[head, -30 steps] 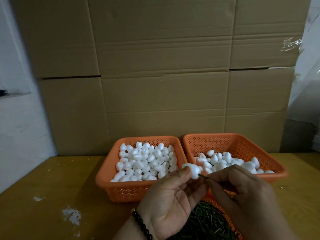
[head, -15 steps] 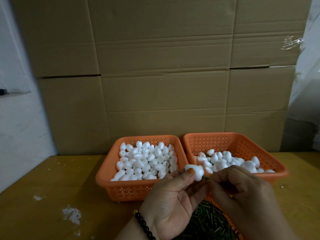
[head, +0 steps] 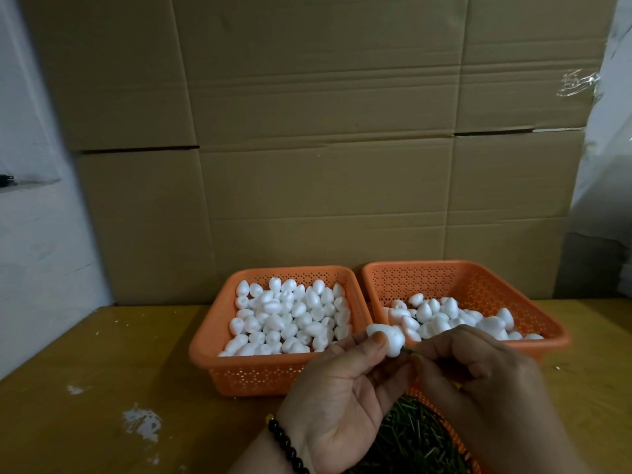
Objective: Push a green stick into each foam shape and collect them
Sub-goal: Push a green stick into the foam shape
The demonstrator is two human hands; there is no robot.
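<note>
**Stick meets foam, above the baskets**

Foam shape [head: 388, 340] sits pinched in my left hand [head: 342, 398], thumb on its top, fingers curled under it, palm turned up. My right hand [head: 478, 371] pinches a green stick [head: 407, 351] between thumb and forefinger; only a short bit of it shows, its tip touching the shape's right end. How far it has gone in I cannot tell. Both hands hover in front of two orange baskets standing side by side on the worktop [head: 102, 371]. Left basket [head: 219, 336] heaped with white foam shapes [head: 290, 319]. Right basket [head: 478, 285] holds a lower pile [head: 451, 318], gathered toward its near side. Below my hands, a third orange basket [head: 441, 417] full of loose green sticks [head: 410, 439], partly hidden by my wrists. Black bead bracelet [head: 287, 446] on my left wrist. Cardboard boxes [head: 307, 131] stacked behind the baskets.
</note>
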